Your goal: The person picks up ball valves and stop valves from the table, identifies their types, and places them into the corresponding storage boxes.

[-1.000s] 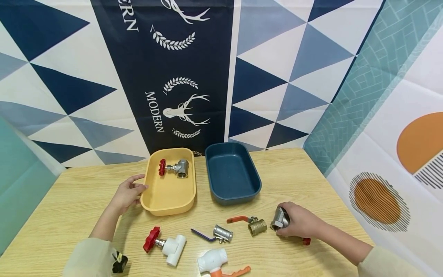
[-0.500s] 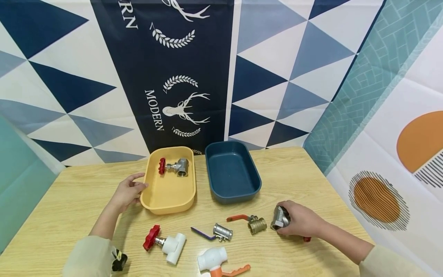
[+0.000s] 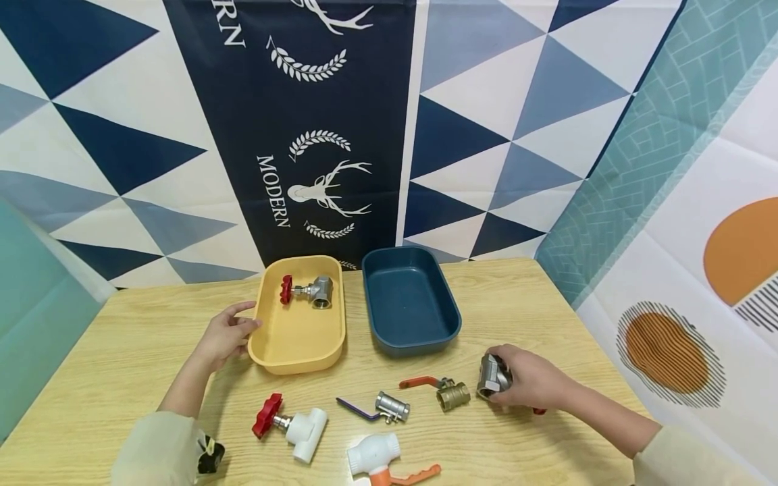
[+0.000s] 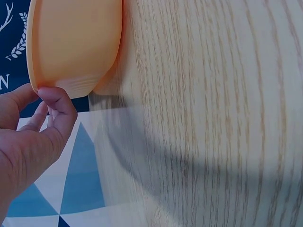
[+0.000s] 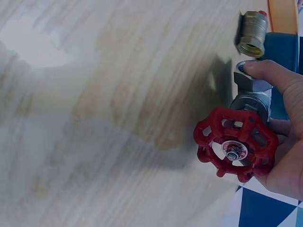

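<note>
My right hand (image 3: 531,381) grips a metal gate valve (image 3: 491,375) at the right of the table, fingers and thumb around its body. Its red handwheel (image 5: 236,144) faces the camera in the right wrist view. My left hand (image 3: 226,335) pinches the left rim of a yellow bin (image 3: 296,337) between thumb and fingers, also seen in the left wrist view, where the bin wall (image 4: 75,42) rises above the hand. Another metal gate valve (image 3: 320,292) with a red handwheel lies inside the yellow bin. Beside that bin stands a dark blue bin (image 3: 413,310) with nothing in it.
Along the front lie a white plastic valve (image 3: 306,434) with a red handwheel, a small steel ball valve (image 3: 392,407) with a purple lever, a brass ball valve (image 3: 453,397) with a red lever and a white ball valve (image 3: 373,453) with an orange lever. A patterned backdrop closes off the rear.
The right hand has risen slightly with the gate valve. My left hand keeps its place at the yellow bin's rim. The head view has shifted a little.
</note>
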Motion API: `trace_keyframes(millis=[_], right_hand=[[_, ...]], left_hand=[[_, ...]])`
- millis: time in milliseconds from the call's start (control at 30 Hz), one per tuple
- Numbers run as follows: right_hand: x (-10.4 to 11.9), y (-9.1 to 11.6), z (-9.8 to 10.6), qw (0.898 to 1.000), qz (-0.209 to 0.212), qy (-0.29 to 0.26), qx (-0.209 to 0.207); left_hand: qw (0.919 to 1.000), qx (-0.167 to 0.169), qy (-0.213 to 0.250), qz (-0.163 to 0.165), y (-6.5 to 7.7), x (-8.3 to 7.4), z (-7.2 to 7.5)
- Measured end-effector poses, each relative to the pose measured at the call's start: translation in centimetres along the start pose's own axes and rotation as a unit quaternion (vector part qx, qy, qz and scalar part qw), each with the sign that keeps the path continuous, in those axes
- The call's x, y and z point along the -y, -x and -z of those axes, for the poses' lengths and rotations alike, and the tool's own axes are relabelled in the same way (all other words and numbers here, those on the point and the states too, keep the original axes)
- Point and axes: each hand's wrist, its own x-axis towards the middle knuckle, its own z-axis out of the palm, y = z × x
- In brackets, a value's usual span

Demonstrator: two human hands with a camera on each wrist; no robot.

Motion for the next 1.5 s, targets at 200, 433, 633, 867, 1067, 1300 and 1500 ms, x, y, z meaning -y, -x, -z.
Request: trace_keyframes(millis=[200, 433, 633, 867, 1067, 1300, 1500], right_hand=[[0.5, -0.3, 1.2, 1.000, 0.014, 0.012, -0.011], [1.2, -0.6, 2.5, 0.999, 0.033, 0.023, -0.013], [1.7, -0.9, 3.3, 0.998, 0.049, 0.026, -0.007], [2.1, -1.4, 3.9, 0.997, 0.064, 0.037, -0.004], [2.6, -1.7, 4.6, 0.996, 0.074, 0.041, 0.003], [3.2, -2.3, 5.5, 0.995, 0.087, 0.042, 0.009], [3.8, -3.0, 6.4, 0.994, 0.097, 0.050, 0.015]], left_hand=[[1.0000, -0.003, -0.004, 0.001, 0.1, 0.0, 0.0], [1.0000, -0.001, 0.000, 0.002, 0.0, 0.2, 0.2], [1.0000, -0.003, 0.001, 0.001, 0.1, 0.3, 0.2], [1.0000, -0.002, 0.001, 0.002, 0.2, 0.3, 0.2], [1.0000, 0.000, 0.000, 0.002, 0.1, 0.2, 0.1], [1.0000, 0.000, 0.001, 0.003, 0.1, -0.1, 0.1], [1.0000, 0.001, 0.003, 0.005, 0.0, -0.1, 0.1]])
